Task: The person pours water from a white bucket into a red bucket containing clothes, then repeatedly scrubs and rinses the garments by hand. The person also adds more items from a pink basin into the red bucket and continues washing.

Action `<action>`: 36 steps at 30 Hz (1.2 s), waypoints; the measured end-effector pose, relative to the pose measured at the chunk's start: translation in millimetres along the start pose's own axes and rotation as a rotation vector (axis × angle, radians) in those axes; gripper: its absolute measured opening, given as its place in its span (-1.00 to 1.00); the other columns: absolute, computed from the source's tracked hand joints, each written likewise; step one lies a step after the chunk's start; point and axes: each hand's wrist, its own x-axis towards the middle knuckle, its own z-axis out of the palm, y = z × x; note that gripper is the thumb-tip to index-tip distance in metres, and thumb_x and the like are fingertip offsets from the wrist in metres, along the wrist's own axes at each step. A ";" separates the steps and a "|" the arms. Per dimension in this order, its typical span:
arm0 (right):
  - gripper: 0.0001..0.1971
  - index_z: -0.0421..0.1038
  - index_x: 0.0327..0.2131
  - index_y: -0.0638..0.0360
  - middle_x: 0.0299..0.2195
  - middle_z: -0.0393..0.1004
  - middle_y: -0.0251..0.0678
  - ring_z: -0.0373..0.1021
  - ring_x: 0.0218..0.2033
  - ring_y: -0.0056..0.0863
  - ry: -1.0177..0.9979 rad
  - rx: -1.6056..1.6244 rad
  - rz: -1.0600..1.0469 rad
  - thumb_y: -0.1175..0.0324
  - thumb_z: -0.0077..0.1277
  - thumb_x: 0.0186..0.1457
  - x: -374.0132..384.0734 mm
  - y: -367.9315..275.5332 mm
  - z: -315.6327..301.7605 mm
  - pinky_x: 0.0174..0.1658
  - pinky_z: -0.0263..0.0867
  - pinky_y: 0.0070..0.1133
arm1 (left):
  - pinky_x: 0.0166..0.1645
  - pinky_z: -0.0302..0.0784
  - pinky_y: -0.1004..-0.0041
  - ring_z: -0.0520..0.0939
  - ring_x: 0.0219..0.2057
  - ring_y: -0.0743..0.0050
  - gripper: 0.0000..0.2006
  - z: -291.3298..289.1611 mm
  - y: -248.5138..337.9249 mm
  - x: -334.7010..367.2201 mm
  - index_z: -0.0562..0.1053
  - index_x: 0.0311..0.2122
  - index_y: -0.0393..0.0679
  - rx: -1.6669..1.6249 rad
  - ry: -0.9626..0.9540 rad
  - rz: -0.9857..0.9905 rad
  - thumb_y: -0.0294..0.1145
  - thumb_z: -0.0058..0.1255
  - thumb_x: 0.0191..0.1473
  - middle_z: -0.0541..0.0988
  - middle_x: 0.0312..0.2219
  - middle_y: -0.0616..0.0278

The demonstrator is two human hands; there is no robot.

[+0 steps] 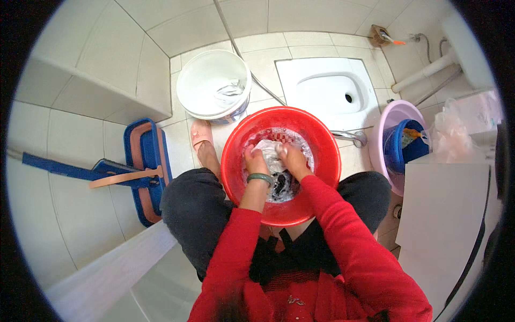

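Note:
A red plastic basin sits between my knees, with sudsy water in it. My left hand, a green bangle on its wrist, is closed on the left side of a white wet cloth. On the cloth's right side my right hand is closed too, its fingers bunching the fabric. The cloth is held above the suds, near the middle of the basin. Below my hands, a dark piece of fabric lies in the foamy water. The cloth's exact kind is hidden by my fingers.
Beyond the basin stands a white bucket with some wet whitish fabric inside. A squat toilet is set in the floor at far right. To the right is a purple basin holding a blue bucket; a blue dustpan-like tool leans left.

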 end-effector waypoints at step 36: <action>-0.64 0.41 -0.39 0.24 -0.44 0.45 0.09 0.40 -0.36 0.02 0.208 -0.074 0.132 0.10 -0.17 -0.01 -26.4 -47.8 -31.8 -0.26 0.29 -0.22 | -0.17 0.47 0.38 0.54 -0.31 0.31 -0.72 5.5 -5.9 -38.8 0.38 -0.23 -0.17 -0.779 -0.611 -0.711 -0.23 -0.29 0.09 0.53 -0.33 0.21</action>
